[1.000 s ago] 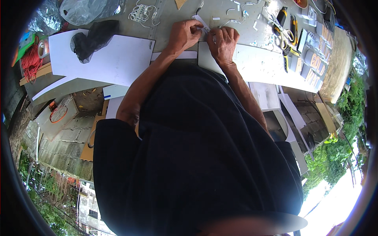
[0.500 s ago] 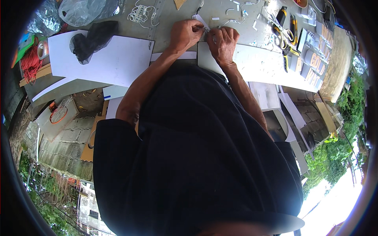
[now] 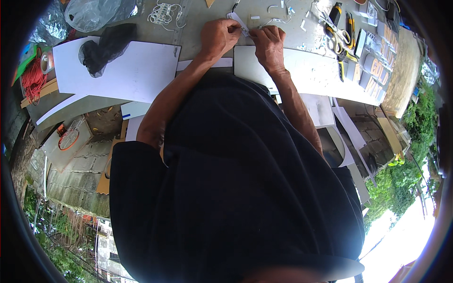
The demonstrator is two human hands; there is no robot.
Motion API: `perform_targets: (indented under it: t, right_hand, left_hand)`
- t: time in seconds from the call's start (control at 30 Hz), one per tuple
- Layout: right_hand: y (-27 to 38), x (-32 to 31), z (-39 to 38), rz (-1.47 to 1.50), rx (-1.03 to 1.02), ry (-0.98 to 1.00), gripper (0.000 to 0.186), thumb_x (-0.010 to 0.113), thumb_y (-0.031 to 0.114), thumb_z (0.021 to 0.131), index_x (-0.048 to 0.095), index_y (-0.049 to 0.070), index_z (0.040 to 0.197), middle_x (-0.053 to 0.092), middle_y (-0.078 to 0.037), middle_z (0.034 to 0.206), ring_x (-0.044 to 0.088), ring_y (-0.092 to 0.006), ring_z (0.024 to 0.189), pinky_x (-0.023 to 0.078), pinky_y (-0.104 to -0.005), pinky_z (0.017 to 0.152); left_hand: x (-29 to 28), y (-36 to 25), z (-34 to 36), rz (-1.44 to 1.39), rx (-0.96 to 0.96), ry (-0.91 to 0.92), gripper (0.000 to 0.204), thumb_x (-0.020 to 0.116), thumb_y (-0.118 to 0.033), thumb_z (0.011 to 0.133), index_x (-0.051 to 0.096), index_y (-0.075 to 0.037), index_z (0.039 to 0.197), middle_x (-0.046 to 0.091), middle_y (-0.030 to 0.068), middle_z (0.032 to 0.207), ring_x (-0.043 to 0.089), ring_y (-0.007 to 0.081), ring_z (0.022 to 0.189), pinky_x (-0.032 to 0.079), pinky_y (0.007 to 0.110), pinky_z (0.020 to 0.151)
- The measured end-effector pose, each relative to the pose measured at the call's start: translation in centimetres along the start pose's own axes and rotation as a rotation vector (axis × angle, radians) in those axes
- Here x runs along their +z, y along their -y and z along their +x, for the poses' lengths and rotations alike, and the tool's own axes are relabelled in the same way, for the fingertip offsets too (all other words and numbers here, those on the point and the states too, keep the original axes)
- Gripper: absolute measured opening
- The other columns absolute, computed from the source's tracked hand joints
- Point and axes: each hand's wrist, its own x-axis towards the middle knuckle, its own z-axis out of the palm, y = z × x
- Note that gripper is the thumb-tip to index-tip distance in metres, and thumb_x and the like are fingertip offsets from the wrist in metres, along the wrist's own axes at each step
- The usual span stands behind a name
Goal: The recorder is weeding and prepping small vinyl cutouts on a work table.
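Over the far middle of the table, a narrow white strip [image 3: 239, 21] with thin wire at its far end lies between my two hands. My left hand [image 3: 219, 40] pinches at the strip's near end from the left, thumb and forefinger together. Close by on the right, my right hand [image 3: 270, 49] is also closed, its fingertips beside the same end. What sits in the right fingertips is too small to make out. Several small white wired pieces [image 3: 278, 20] are scattered just beyond my right hand.
Scissors [image 3: 337, 35], a yellow-black cutter [image 3: 350, 29] and pliers [image 3: 341, 66] lie right, near cut-out letters [image 3: 380, 70]. White panels [image 3: 118, 70] [image 3: 302, 70] cover the near edge. Black mesh cloth [image 3: 106, 49], red cord [image 3: 34, 80] and wired modules [image 3: 163, 15] are left.
My fingertips have shifted slightly at the strip's near end, and more of the strip shows between my hands. The whole view has moved a little; the table things appear slightly farther left and up.
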Motion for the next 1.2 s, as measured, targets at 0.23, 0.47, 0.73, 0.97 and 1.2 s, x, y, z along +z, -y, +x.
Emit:
perform_targets:
  t: [0.23, 0.47, 0.73, 0.97, 1.2]
  right_hand:
    - [0.8, -0.5, 0.3, -0.045, 0.002, 0.015, 0.021, 0.078, 0.020, 0.081, 0.072, 0.011, 0.099, 0.070, -0.002, 0.089, 0.061, -0.0231, 0.097, 0.038, -0.0422, 0.095]
    - [0.7, 0.5, 0.4, -0.087, 0.018, -0.081, 0.015, 0.075, 0.019, 0.081, 0.067, 0.012, 0.091, 0.067, -0.003, 0.084, 0.059, -0.0238, 0.093, 0.037, -0.0438, 0.090]
    - [0.8, 0.5, 0.6, -0.076, 0.026, -0.082, 0.012, 0.075, 0.018, 0.081, 0.066, 0.012, 0.088, 0.066, -0.003, 0.083, 0.060, -0.0238, 0.090, 0.038, -0.0444, 0.090]
    - [0.8, 0.6, 0.8, -0.075, 0.039, -0.076, 0.012, 0.074, 0.017, 0.080, 0.065, 0.011, 0.084, 0.067, -0.003, 0.083, 0.060, -0.0242, 0.090, 0.038, -0.0443, 0.089]
    - [0.6, 0.6, 0.7, -0.076, 0.037, -0.057, 0.014, 0.076, 0.017, 0.078, 0.066, 0.011, 0.086, 0.066, -0.003, 0.084, 0.059, -0.0246, 0.091, 0.038, -0.0442, 0.090]
  left_hand:
    - [-0.1, -0.2, -0.2, -0.014, -0.050, -0.004, 0.014, 0.077, -0.021, 0.080, 0.078, -0.010, 0.089, 0.075, 0.0061, 0.076, 0.071, 0.0206, 0.063, 0.054, 0.031, 0.062]
    - [-0.2, -0.4, -0.3, 0.000, -0.028, 0.006, 0.014, 0.077, -0.021, 0.082, 0.077, -0.009, 0.089, 0.075, 0.0063, 0.076, 0.071, 0.0218, 0.063, 0.054, 0.032, 0.062]
    - [0.0, -0.1, -0.3, -0.019, 0.005, -0.032, 0.014, 0.077, -0.021, 0.083, 0.075, -0.009, 0.090, 0.074, 0.0061, 0.074, 0.070, 0.0222, 0.062, 0.053, 0.032, 0.060]
    - [0.0, -0.2, -0.3, -0.015, -0.010, -0.026, 0.014, 0.077, -0.022, 0.083, 0.075, -0.009, 0.089, 0.074, 0.0055, 0.074, 0.070, 0.0220, 0.061, 0.053, 0.032, 0.059]
    - [0.2, -0.3, -0.4, -0.012, -0.013, -0.042, 0.015, 0.077, -0.022, 0.083, 0.075, -0.009, 0.089, 0.074, 0.0054, 0.074, 0.070, 0.0222, 0.061, 0.053, 0.032, 0.059]
